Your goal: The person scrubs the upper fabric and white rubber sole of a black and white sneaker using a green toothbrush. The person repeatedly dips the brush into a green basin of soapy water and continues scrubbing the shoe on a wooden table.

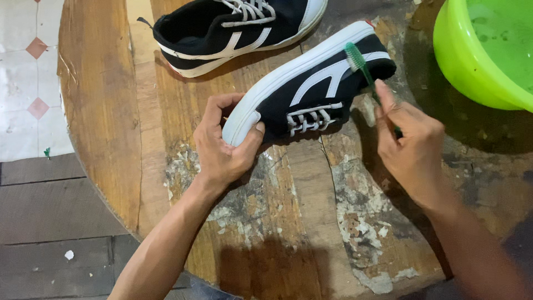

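A black canvas sneaker (311, 83) with white stripes, white laces and a white sole lies tipped on its side in the middle of a worn round wooden table (111, 111). My left hand (225, 141) grips its white toe end, thumb on the front. My right hand (411, 144) holds a green toothbrush (360, 62), and the bristle head rests on the sneaker's side near the heel. A second matching sneaker (233, 28) sits upright at the far side of the table, untouched.
A bright green plastic basin (483, 50) holding water stands at the table's far right. The tabletop around it looks wet and its varnish is flaking. To the left, beyond the table edge, lie white patterned floor tiles (28, 83) and dark planks (44, 211).
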